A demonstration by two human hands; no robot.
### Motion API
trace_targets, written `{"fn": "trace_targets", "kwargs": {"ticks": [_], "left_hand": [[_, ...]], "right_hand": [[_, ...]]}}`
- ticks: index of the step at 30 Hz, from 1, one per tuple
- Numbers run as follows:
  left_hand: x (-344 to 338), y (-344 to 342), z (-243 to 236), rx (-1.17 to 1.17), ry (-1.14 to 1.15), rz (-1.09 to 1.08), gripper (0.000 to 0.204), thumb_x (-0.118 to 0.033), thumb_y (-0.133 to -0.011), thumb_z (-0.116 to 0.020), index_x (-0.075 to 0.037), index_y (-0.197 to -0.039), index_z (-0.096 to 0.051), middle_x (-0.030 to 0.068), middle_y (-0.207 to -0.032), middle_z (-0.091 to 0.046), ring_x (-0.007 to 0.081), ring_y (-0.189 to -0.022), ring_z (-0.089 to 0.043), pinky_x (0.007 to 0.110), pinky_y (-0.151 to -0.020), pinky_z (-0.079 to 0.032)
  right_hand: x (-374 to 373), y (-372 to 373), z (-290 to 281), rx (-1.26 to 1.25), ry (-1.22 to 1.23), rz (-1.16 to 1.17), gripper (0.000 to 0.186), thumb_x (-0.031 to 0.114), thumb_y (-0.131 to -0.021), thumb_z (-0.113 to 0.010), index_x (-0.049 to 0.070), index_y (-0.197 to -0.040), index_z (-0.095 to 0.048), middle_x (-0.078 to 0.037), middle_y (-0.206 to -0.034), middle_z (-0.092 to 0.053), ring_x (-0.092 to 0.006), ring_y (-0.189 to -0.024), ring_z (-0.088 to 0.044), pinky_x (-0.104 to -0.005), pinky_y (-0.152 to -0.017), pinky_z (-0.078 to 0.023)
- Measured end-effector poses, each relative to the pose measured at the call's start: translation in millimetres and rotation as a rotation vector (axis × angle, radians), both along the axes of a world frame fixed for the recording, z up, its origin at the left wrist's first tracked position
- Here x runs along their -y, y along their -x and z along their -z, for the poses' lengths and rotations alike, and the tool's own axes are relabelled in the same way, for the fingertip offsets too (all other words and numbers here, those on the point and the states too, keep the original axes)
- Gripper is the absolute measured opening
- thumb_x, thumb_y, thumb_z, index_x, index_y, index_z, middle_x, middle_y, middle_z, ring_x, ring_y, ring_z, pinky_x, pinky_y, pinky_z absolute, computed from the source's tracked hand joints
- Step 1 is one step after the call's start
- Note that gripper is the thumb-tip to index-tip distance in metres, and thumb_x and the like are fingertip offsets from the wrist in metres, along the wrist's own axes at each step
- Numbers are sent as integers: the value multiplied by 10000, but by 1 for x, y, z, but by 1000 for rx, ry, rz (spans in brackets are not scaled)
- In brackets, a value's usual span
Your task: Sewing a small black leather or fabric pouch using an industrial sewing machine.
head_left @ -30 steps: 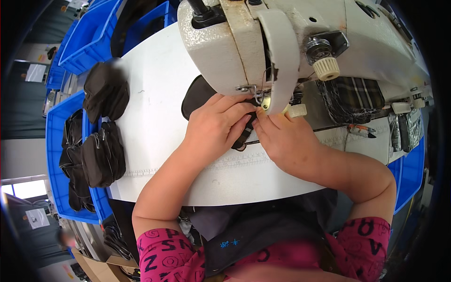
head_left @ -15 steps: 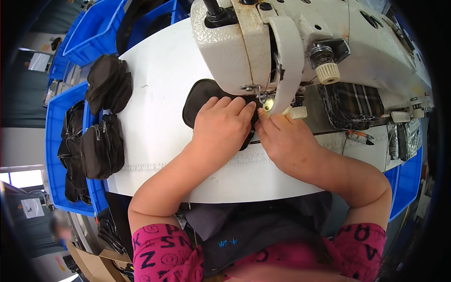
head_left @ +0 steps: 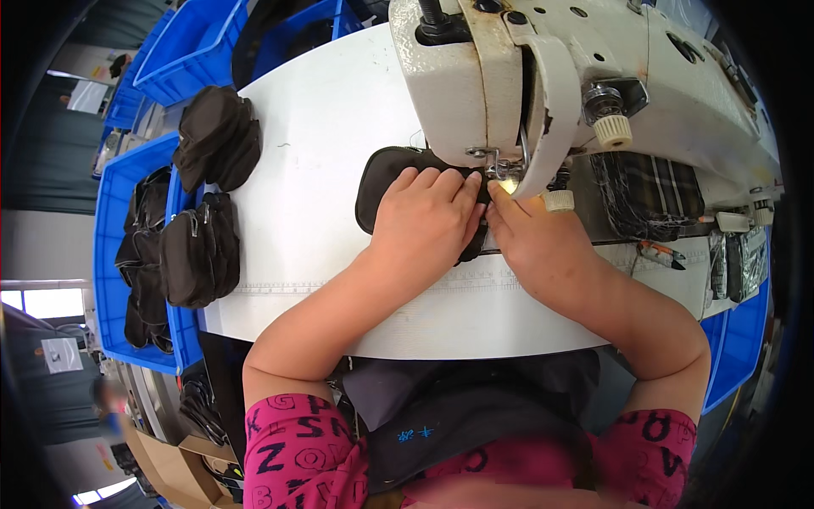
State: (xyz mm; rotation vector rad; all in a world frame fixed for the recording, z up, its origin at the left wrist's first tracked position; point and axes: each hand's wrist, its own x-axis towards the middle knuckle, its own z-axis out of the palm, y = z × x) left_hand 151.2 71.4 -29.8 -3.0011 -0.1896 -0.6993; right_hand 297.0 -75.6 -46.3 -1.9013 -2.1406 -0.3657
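The cream-white industrial sewing machine (head_left: 543,76) stands on the white surface (head_left: 322,144). The black oval fabric pouch piece (head_left: 386,174) has advanced slightly leftward under the needle. The left hand (head_left: 428,225) presses flat, ungripped; the right hand (head_left: 534,237) pinches its edge.

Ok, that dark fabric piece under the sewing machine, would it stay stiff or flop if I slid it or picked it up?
The dark fabric piece lies flat under the left hand, so it probably flops when lifted. It looks thin, so likely light. The white table looks smooth, so it should slide easily when pushed.
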Motion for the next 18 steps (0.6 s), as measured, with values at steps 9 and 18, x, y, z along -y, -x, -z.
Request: {"fn": "trace_targets", "kwargs": {"ticks": [9,18], "left_hand": [[-20,27,-33,-229,451,164,654,-160,-758,-792,-92,-1381,-603,150,-1246,-695,352,-1123,-640,428,-1000,-519],[-6,9,-15,-2,484,-68,413,-117,-788,-766,-112,-1197,-713,57,-1057,-726,271,-950,-678,393,-785,-567]], "right_hand": [[2,2,-16,-145,50,-69,281,232,-883,-731,1,-1042,-726,-60,-892,-640,-224,-836,-657,-366,-633,-503],[-6,5,2,-20,-120,-205,292,150,-770,-680,6,-1023,-706,-81,-890,-639,-269,-876,-667,-373,-732,-551]]}}
